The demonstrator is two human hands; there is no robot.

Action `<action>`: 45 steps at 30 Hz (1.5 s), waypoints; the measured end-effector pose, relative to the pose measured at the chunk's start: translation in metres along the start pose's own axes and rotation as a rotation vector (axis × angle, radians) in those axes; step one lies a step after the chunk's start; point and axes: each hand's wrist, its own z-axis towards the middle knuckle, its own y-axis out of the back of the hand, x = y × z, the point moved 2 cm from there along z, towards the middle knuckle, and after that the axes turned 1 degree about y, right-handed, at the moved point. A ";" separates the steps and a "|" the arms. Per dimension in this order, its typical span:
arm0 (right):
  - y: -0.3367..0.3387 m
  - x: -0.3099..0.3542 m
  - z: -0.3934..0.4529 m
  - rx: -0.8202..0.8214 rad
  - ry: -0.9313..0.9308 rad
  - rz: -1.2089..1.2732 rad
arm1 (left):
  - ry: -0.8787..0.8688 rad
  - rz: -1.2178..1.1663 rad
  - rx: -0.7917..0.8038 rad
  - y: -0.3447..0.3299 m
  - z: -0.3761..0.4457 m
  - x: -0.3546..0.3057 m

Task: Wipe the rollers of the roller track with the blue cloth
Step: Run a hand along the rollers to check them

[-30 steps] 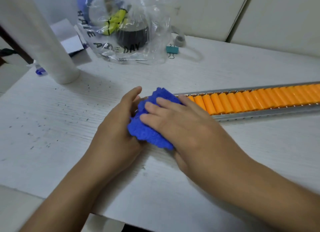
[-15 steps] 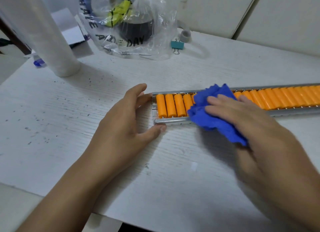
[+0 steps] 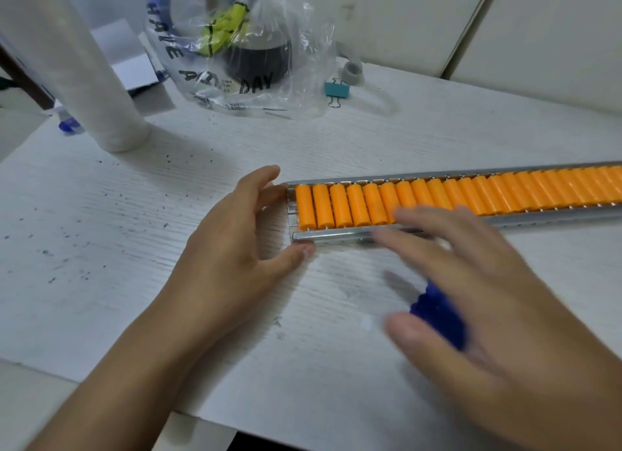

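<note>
The roller track (image 3: 437, 197) is a metal channel filled with orange rollers, running from the table's middle off to the right. My left hand (image 3: 232, 245) braces its left end, index finger at the far corner and thumb tip against the near rail. My right hand (image 3: 488, 299) is blurred and hovers in front of the track with fingers spread, fingertips over the near rail. The blue cloth (image 3: 437, 312) is bunched under its palm, between thumb and fingers, off the rollers and above the white table (image 3: 101, 232).
A clear plastic bag (image 3: 242, 47) with tape rolls stands at the back. Left of it is a tall white roll (image 3: 97, 80). A teal binder clip (image 3: 336, 90) and a grey cap (image 3: 352, 71) lie behind the track. Dark specks dot the table's left side.
My right hand has pulled the blue cloth off the rollers, toward me and to the right. The left end's rollers are now uncovered. My left hand stays at the track's end.
</note>
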 end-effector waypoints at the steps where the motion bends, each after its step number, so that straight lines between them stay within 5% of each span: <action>1: -0.006 0.013 0.006 0.001 0.063 0.014 | 0.000 -0.009 -0.002 0.000 0.000 0.000; 5: -0.023 0.042 0.051 0.019 0.182 -0.070 | 0.011 -0.042 0.001 0.001 -0.001 0.001; 28: -0.015 -0.017 0.026 -0.005 -0.162 -0.189 | -0.003 0.052 -0.024 0.002 0.000 0.000; 37: -0.028 0.064 0.061 -0.009 0.153 0.004 | -0.027 -0.050 -0.009 0.002 0.000 0.001; 45: -0.028 0.032 0.051 -0.031 0.069 -0.074 | -0.032 0.013 -0.035 0.001 0.000 0.000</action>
